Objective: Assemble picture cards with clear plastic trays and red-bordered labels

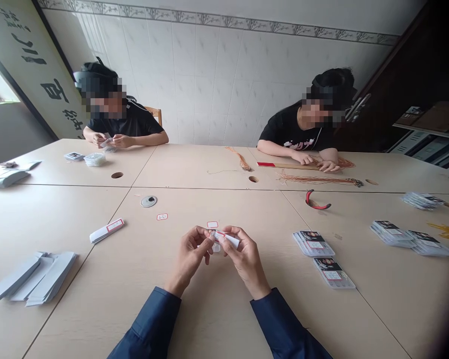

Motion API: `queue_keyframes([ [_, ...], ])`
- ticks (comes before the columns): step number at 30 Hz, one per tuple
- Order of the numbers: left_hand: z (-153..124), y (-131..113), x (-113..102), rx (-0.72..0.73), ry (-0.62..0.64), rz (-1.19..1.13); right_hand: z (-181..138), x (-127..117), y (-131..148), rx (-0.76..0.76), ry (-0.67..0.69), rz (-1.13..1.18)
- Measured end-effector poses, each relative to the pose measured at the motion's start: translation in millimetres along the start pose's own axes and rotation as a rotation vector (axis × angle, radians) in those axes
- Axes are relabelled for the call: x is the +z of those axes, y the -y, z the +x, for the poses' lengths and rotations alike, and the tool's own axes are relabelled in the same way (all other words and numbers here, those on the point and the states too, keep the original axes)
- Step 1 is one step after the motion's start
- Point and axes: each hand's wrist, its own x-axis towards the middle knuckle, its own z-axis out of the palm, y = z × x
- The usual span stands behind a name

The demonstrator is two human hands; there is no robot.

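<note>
both hands sit low over the pale laminate table [209, 314]. left hand [192, 252] and right hand [244, 255] each pinch one end of a small white paper strip [231, 240] with a red-edged label, its long axis running left to right between the fingertips. a clear glossy packet [216, 247] is tucked right under it. just beyond, a loose red-bordered sticker [212, 225] lies flat. farther right are flat stacks of printed packets [313, 243].

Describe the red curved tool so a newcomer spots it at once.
On the pale table, look right of the right hand pinching a white slip, beyond the card stacks, towards the far-right co-worker. The red curved tool lies alone on bare wood. It is the only curved red thing; other red bits are flat red-bordered labels and a straight red-tipped stick.
</note>
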Motion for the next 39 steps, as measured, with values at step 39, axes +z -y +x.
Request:
queue_keyframes([
  [39, 8.4, 23.3, -27.0, 0.306, -0.061, 0.661, 4.5, -5.3, -7.4, -0.016, -0.187, -0.081],
])
